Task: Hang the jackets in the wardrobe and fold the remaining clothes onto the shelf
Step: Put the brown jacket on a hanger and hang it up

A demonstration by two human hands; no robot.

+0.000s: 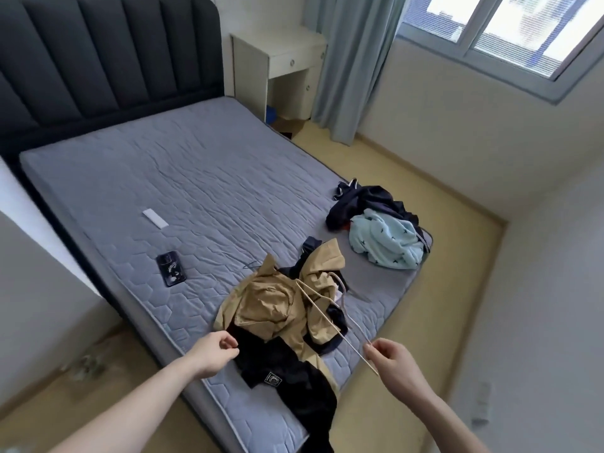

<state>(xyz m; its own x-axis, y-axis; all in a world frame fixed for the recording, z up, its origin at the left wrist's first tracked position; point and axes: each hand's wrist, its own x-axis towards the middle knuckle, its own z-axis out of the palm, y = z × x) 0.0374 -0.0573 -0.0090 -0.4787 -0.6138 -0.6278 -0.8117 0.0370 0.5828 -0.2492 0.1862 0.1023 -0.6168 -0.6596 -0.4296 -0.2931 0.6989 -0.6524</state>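
left hand (219, 349): reaches in from the lower left, forearm bare, fingers curled and pinching the dark edge of the tan-and-black jacket (277, 308) right at the near side of the bed

right hand (390, 356): comes in from the lower right, fingers curled around the pale drawstring (330, 325), which runs taut from the jacket's hood area down to the fingers, its tip poking out just past them

hands overall: apart from each other, both clamped on something, one on fabric and one on cord, the jacket between them

jacket: crumpled in a heap on the grey quilted mattress (183, 178), near the foot corner, its black part with a small square logo patch hanging over the mattress edge toward the floor

hanger: a thin dark hook (250, 265) pokes out just beside the jacket's far side; can't tell how much of it is under there

other clothes: light blue starry garment (385, 241) piled on top of a navy one (362, 199), at the far right edge of the bed, well apart from the jacket

also on the bed: dark phone (171, 268) and a white remote (155, 218), both left of the jacket

background: dark padded headboard (98, 60), white nightstand (281, 57), curtain, window
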